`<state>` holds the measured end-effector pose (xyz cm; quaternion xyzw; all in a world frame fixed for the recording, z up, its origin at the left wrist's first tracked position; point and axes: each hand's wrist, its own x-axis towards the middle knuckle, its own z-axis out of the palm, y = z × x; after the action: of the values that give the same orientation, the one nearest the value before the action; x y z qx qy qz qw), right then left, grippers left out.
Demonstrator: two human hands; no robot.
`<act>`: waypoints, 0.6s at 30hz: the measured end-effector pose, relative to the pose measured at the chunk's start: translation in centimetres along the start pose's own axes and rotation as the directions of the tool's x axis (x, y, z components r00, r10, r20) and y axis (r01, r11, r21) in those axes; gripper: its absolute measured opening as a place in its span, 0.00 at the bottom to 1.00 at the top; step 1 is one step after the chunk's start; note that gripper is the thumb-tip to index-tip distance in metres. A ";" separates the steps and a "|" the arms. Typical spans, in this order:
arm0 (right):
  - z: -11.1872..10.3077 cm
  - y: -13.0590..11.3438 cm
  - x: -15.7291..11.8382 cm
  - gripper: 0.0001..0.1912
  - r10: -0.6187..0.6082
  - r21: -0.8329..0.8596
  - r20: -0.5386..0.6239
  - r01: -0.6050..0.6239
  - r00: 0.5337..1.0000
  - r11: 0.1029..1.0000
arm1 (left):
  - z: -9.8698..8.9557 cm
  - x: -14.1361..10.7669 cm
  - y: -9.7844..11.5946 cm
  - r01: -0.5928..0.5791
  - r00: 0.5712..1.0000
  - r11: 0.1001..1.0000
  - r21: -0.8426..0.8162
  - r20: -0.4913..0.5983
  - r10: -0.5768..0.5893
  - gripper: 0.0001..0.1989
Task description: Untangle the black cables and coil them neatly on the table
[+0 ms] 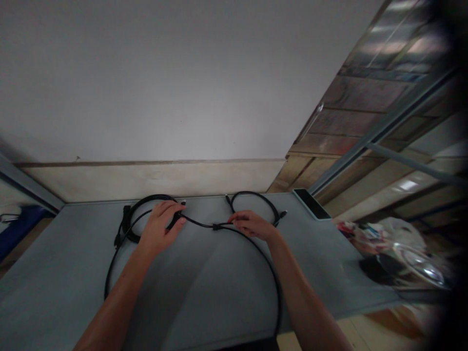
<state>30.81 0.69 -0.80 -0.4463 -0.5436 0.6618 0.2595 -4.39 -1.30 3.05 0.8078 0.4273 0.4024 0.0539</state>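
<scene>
Black cable (273, 273) lies across the grey table in wide bends, one of them dropping toward the front edge. My left hand (161, 226) is closed around a thick black cable connector (174, 220), with its thumb and fingers on either side. A coiled black cable (128, 222) lies beside and partly behind that hand. To the right, my right hand (254, 225) pinches a thin stretch of cable between thumb and fingers. Between the hands is a small black junction (216, 226) where cables meet. Behind my right hand curves a looped cable (256, 193) with plug ends.
A phone-like flat device (311, 204) rests at the table's back right corner. A pale wall (183, 87) rises behind the grey table (204, 302). Metal frame posts (380, 131) stand at both sides. Plastic bags (395, 234) and other clutter sit blurred at the right.
</scene>
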 end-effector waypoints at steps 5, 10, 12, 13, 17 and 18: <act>0.9 0.5 1.5 0.15 -0.082 0.040 -0.260 0.096 0.962 0.995 | 1.1 0.2 0.5 -0.010 0.999 0.998 0.062 0.033 0.008 0.15; 0.6 0.5 1.8 0.16 -0.192 0.025 -0.370 0.216 0.909 0.976 | 0.9 0.2 -0.6 -0.052 0.998 0.979 0.199 -0.024 0.058 0.13; 0.4 0.2 1.4 0.18 -0.200 -0.058 -0.306 0.191 0.931 0.980 | 0.4 0.1 -1.3 -0.003 0.991 0.969 0.248 -0.128 0.036 0.13; 0.3 0.1 1.1 0.17 -0.191 -0.108 -0.256 0.168 0.948 0.980 | 0.1 0.1 -1.6 0.029 0.983 0.963 0.268 -0.185 0.022 0.13; 0.5 0.0 0.6 0.17 -0.159 -0.208 -0.113 0.133 0.981 0.969 | -0.8 -0.1 -2.1 0.116 0.938 0.944 0.309 -0.346 -0.001 0.12; 0.7 0.0 0.8 0.18 -0.179 -0.188 -0.142 0.151 0.973 0.970 | -1.0 -0.1 -2.1 0.126 0.932 0.941 0.313 -0.363 -0.004 0.11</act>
<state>29.86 0.99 -1.05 -0.4715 -0.6129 0.5498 0.3158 -6.48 -0.27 2.74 0.7039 0.5181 0.4628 -0.1479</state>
